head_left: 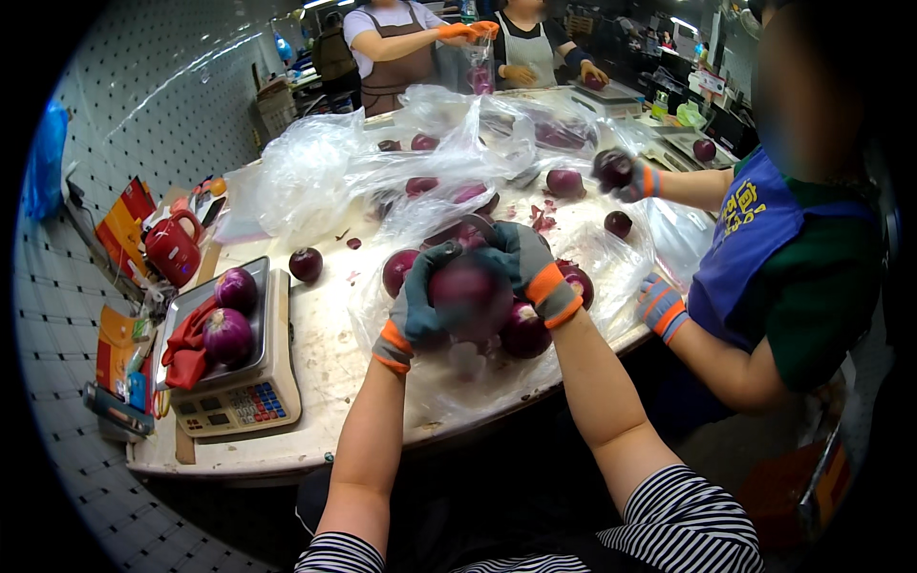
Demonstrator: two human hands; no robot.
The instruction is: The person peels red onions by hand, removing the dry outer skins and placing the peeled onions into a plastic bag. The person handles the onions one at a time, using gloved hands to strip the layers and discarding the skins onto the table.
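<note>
Above the near edge of the table (330, 382), a purple-red onion (468, 291) lies between the two gloved hands, raised toward the viewer and slightly blurred. The left hand (417, 301) curves around the onion's left side, its fingers bent over the upper part; the right hand (525, 263) closes in from the upper right, its fingers curled against the onion. Both gloves are dark teal with orange and grey cuffs. Just beyond and below the hands, clear plastic film spreads beneath further onions: one (399, 272) beside the left hand, and a larger one (525, 331) just below the right wrist. To the left, well apart from the hands, a scale (239, 411) bears two onions and a red cloth (188, 346) on its metal pan; a single onion (306, 265) rests between scale and hands. Farther back, crumpled clear plastic bags (320, 172) cover part of the table. At right, a co-worker in a blue apron (740, 239) holds another onion (612, 168) in a gloved hand.
</note>
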